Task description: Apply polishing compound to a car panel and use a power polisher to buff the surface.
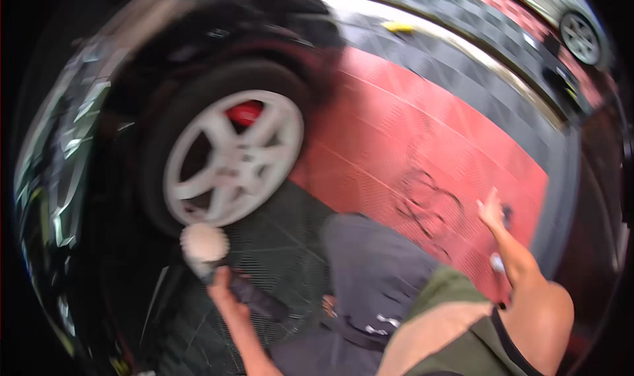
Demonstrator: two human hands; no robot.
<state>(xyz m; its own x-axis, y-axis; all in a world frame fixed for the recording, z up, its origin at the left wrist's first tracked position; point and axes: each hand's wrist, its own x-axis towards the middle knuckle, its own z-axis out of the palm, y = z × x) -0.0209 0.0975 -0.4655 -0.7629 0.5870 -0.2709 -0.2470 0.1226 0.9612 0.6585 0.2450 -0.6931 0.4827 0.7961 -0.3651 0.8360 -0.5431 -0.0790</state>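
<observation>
The picture is blurred by motion. My left hand (224, 293) grips the black handle of a tool with a round whitish fluffy head (205, 244). That head sits just below a black car's tyre and its silver five-spoke wheel (232, 158), where a red brake caliper (244, 113) shows between the spokes. My right hand (492, 211) is stretched out to the right over the red floor tiles (422, 132) with fingers spread and nothing in it. A small dark object (507, 212) lies right beside it.
A black cable or hose (429, 204) loops on the red tiles near my right hand. My knee in dark trousers (376, 270) is at lower centre over black grid tiles (277, 244). Another car's wheel (580, 38) and a yellow object (399, 27) lie farther off.
</observation>
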